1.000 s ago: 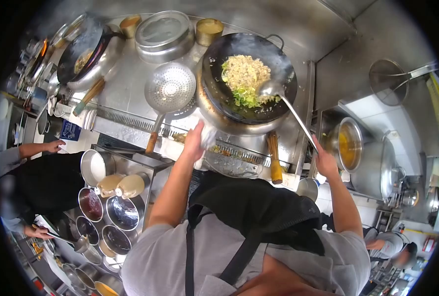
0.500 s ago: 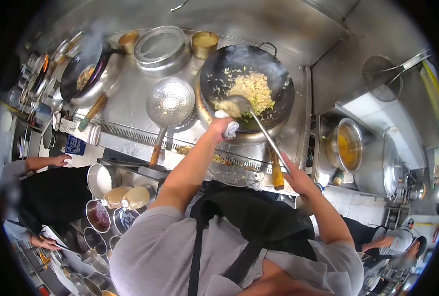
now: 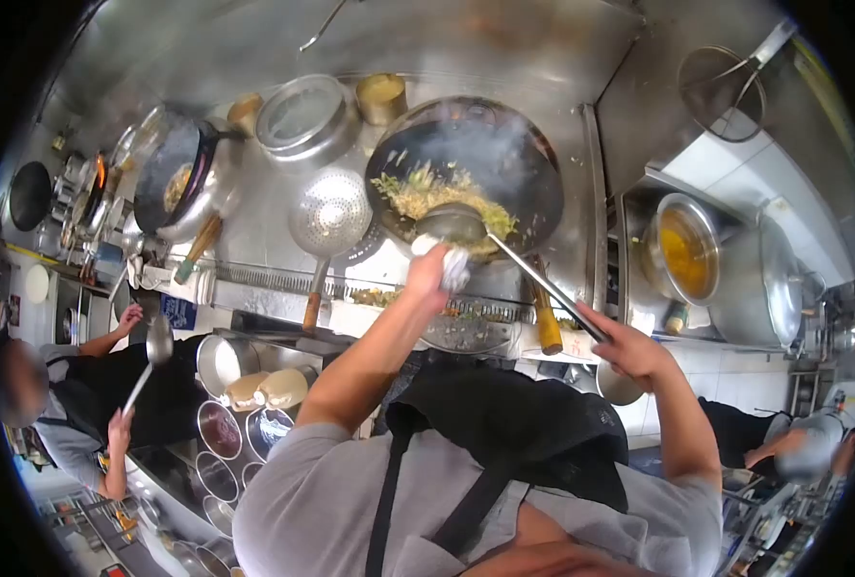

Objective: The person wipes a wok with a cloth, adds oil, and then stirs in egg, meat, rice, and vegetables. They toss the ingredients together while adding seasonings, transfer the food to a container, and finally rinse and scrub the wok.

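My left hand [image 3: 428,274] is closed round a folded white cloth [image 3: 454,270] at the near edge of a black wok [image 3: 528,183]; the cloth hides any wok handle there. In the wok, fried rice [image 3: 426,199] with green bits is spread and blurred by motion, under some steam. My right hand [image 3: 629,344] grips the end of a long metal ladle [image 3: 545,281]. The bowl of the ladle lies low over the near side of the rice, close to my left hand.
A perforated skimmer [image 3: 329,213], a lidded steel pot [image 3: 304,120] and a tin [image 3: 381,99] stand left of the wok. A yellow-handled brush [image 3: 549,327] lies in front. At right is a bowl of orange liquid [image 3: 685,252]. A co-worker [image 3: 72,385] holding another ladle stands left.
The wok has tilted and the rice has shifted toward the near left. My right hand has moved right and down with the ladle. At left, the co-worker has raised a ladle.
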Motion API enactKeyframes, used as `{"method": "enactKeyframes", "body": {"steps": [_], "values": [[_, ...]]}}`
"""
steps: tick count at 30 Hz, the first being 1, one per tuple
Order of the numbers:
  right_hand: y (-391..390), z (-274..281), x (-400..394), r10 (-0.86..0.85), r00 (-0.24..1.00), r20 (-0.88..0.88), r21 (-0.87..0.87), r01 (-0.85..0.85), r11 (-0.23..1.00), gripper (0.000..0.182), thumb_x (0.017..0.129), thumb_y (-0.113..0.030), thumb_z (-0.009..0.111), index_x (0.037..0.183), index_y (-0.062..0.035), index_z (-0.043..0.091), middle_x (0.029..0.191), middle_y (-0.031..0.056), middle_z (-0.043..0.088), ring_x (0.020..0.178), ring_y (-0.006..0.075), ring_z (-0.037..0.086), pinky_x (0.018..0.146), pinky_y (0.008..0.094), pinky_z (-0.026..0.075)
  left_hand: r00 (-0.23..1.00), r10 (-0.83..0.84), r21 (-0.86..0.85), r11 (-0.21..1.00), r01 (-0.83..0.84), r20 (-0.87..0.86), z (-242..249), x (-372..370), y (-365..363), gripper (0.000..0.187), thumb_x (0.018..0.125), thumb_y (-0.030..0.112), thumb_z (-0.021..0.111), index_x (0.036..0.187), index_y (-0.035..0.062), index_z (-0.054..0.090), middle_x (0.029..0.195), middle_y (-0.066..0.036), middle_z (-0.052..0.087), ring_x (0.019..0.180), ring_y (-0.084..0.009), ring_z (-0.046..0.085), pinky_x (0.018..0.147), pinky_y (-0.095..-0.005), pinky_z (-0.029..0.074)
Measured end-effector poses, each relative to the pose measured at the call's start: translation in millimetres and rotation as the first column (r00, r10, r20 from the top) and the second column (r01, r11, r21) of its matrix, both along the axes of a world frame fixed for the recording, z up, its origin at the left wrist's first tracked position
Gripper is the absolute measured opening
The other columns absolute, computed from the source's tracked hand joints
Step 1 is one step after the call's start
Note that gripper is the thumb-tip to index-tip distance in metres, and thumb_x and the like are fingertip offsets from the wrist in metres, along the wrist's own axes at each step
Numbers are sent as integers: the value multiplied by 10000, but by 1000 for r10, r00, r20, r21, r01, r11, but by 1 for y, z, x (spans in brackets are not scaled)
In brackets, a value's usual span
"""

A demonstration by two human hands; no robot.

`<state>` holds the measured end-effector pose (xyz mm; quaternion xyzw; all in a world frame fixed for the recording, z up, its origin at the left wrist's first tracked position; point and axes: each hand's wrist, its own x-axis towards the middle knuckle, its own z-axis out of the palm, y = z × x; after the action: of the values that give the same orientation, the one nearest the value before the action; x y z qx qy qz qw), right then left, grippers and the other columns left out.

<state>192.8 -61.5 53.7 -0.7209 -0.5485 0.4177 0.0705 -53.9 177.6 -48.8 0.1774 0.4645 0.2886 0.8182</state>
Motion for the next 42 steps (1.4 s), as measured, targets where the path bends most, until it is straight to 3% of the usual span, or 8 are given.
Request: {"method": "enactKeyframes", "body": {"steps": [4, 10, 13, 15, 19, 30, 36, 42], "values": [[69, -73, 10, 2, 892, 452, 11, -7, 1000, 806, 869, -54, 473, 1499, -411, 119, 896, 261, 642, 783, 360, 654, 717, 468, 509, 988, -143, 96, 984, 147, -54, -79, 7, 3, 149, 900, 152, 528, 929, 14, 577, 783, -106, 623, 632, -244, 622, 516, -379, 514], [24, -16, -32, -70, 967, 245, 63, 56, 996, 778, 862, -86, 482, 1505, -371, 149, 952, 271, 650, 849, 423, 642, 805, 489, 499, 988, -52, 546, 829, 124, -144, -110, -78, -93, 221, 886, 89, 551, 1101, 37, 556, 934, -93, 638, 773, -245, 651, 616, -382, 541], [-8, -3, -26, 15, 1000, 10, 253, -17, 967, 741, 870, -118, 506, 1501, -357, 198, 1186, 242, 607, 1002, 401, 626, 890, 452, 481, 998, 16, -39, 999, -14, 60, -19, -44, -27, 199, 871, 122, 579, 1041, 21, 561, 868, -107, 647, 689, -244, 649, 560, -393, 538], [7, -29, -25, 23, 996, 91, 159, -37, 987, 714, 876, -124, 510, 1493, -354, 236, 1352, 191, 518, 1117, 366, 589, 965, 419, 445, 988, -133, 46, 990, 137, -75, -18, -8, 25, 211, 917, 184, 523, 985, -14, 556, 855, -129, 635, 691, -260, 633, 575, -427, 538], [96, -69, -52, -80, 803, 590, 38, 71, 997, 807, 868, -92, 468, 1503, -391, 70, 877, 261, 646, 776, 410, 633, 738, 508, 493, 979, -206, 259, 945, 201, -8, -112, -35, 21, 282, 901, 119, 519, 1158, 6, 493, 994, -127, 626, 775, -255, 646, 628, -439, 545], [29, -46, -87, -318, 846, 428, 21, 342, 939, 831, 834, -29, 518, 1519, -310, 141, 1238, 262, 566, 1027, 451, 589, 844, 478, 467, 954, -299, 105, 949, 297, -1, -44, -53, 75, 418, 904, 339, 624, 1058, -45, 569, 987, -130, 645, 787, -214, 644, 620, -346, 530], [233, -46, -68, -236, 949, 207, 393, 140, 909, 801, 883, -38, 482, 1520, -327, 92, 1095, 326, 593, 978, 490, 587, 816, 501, 458, 929, -363, 138, 926, 351, 73, -55, -178, 36, 504, 932, 461, 576, 1152, 9, 562, 943, -70, 645, 792, -149, 624, 657, -299, 511], [563, -89, -73, 124, 850, 512, 98, -201, 975, 720, 783, -25, 519, 1454, -138, 287, 954, 305, 637, 865, 404, 651, 721, 467, 506, 992, 85, 266, 962, -57, -96, -37, -232, 29, 298, 939, 321, 584, 1008, 32, 560, 787, -61, 620, 619, -155, 602, 541, -290, 485]]}}
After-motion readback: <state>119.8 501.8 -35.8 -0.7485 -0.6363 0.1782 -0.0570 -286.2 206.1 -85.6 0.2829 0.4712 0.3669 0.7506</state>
